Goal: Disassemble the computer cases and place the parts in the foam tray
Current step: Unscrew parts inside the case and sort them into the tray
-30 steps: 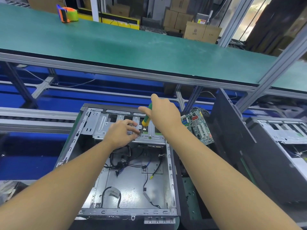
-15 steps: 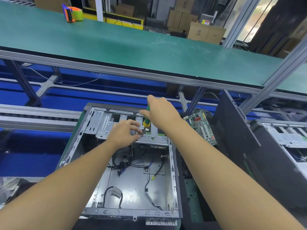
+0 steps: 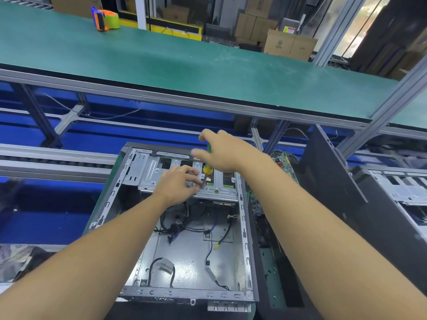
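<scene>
An open computer case (image 3: 184, 262) lies on its side in front of me, loose black cables on its bare metal floor. At its far end sits a silver drive cage (image 3: 150, 172). My right hand (image 3: 228, 153) grips a green-and-yellow screwdriver (image 3: 207, 168) held upright, its tip down on the cage. My left hand (image 3: 180, 183) rests on the cage beside the tip, its fingers pinching at the shaft or the screw there; the exact contact is hidden.
A green circuit board (image 3: 285, 165) leans just right of the case, beside a black side panel (image 3: 330, 181). A second open case (image 3: 402, 192) stands at the far right. A long green bench (image 3: 184, 65) with a tape dispenser (image 3: 105, 18) runs across behind.
My right hand has loosened and shifted on the screwdriver handle, fingers spreading. My left hand stays by the tip. The view has drifted slightly.
</scene>
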The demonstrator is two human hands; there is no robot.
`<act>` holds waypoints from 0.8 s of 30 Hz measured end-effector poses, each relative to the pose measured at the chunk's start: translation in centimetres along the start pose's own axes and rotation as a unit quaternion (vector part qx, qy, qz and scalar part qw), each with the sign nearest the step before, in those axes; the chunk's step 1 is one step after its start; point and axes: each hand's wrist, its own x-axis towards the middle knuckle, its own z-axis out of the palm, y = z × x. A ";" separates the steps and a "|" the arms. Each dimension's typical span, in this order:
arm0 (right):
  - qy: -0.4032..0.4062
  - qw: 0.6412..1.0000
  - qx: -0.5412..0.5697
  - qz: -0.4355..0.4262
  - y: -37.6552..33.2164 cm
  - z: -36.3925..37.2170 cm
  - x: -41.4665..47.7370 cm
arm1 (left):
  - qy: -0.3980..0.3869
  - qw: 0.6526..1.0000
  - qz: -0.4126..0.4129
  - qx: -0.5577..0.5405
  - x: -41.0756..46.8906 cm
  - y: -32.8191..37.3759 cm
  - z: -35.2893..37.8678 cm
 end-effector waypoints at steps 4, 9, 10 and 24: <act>0.098 0.994 -0.014 0.053 0.0 1.2 0.4 | -0.002 1.000 -0.001 -0.008 -0.1 0.0 0.1; -0.001 0.997 0.071 -0.020 0.7 -1.1 0.2 | -0.003 1.000 -0.003 0.002 -0.1 0.2 -0.1; -0.023 0.997 0.070 -0.026 0.7 -1.6 0.2 | -0.003 1.000 -0.002 0.002 -0.1 0.3 -0.1; -0.020 0.991 0.126 -0.026 -0.7 -0.6 0.5 | 0.011 1.000 -0.004 0.007 -0.1 0.1 0.1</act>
